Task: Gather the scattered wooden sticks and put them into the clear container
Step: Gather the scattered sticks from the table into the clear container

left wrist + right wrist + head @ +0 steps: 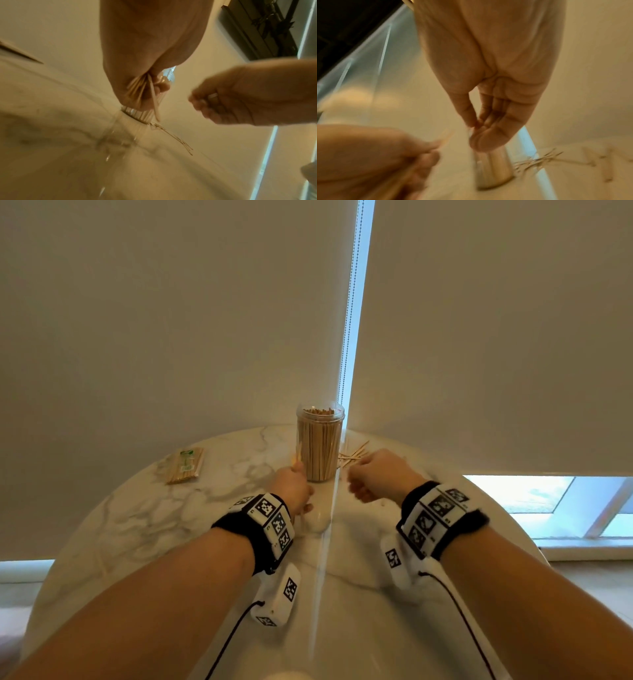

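Observation:
The clear container (320,440) stands upright at the back of the round marble table (137,525), packed with wooden sticks. My left hand (294,474) is just left of its base and grips a bundle of sticks (139,90); their tips poke up beside the container's wall. My right hand (356,481) hovers right of the container with its fingers curled. In the blurred right wrist view its thumb meets the fingertips (476,125), and no stick shows between them. Several scattered sticks (352,455) lie behind the right hand, next to the container (493,169).
A wrapped pack of sticks (185,465) lies at the table's back left. Roller blinds hang close behind the table, with a bead cord (349,320) in the gap between them. A window sill (582,549) lies to the right.

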The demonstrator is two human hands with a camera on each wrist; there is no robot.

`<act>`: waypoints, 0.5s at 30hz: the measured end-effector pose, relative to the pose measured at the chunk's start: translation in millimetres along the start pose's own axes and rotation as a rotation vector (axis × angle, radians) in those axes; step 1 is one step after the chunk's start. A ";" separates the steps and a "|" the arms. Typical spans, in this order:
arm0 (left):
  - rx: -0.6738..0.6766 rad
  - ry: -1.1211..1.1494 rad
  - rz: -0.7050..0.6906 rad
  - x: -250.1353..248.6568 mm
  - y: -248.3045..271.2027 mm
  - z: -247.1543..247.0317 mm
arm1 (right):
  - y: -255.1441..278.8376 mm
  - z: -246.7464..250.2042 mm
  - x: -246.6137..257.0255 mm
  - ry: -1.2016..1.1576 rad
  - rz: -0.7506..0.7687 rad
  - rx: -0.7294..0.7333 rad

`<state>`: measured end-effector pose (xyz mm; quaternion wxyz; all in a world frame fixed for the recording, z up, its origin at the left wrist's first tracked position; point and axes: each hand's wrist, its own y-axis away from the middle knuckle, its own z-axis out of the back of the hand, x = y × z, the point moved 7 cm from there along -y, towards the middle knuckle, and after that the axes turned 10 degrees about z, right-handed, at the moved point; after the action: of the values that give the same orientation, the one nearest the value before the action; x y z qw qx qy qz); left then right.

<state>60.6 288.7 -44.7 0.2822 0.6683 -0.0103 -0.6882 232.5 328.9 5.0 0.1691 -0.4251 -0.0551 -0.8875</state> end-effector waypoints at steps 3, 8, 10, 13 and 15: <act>-0.043 0.058 -0.024 -7.0 -22.8 15.4 | -35.7 39.6 -43.9 0.347 -0.171 -0.046; -0.137 0.030 -0.104 -15.5 -54.7 33.5 | -90.1 58.1 -102.5 0.776 -0.312 0.093; -0.108 0.033 -0.106 -16.4 -61.1 32.0 | -115.9 55.1 -106.8 0.767 -0.337 0.091; -0.053 0.056 -0.078 -15.1 -67.0 28.6 | -149.4 36.9 -89.7 0.699 -0.304 0.079; -0.003 0.104 -0.039 -14.5 -69.8 24.9 | -171.5 19.7 -77.4 0.683 -0.271 0.093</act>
<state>10.6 344.1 -56.1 0.2699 0.7027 0.0184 -0.6580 232.6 513.9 -34.5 0.0778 -0.0852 -0.0916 -0.9891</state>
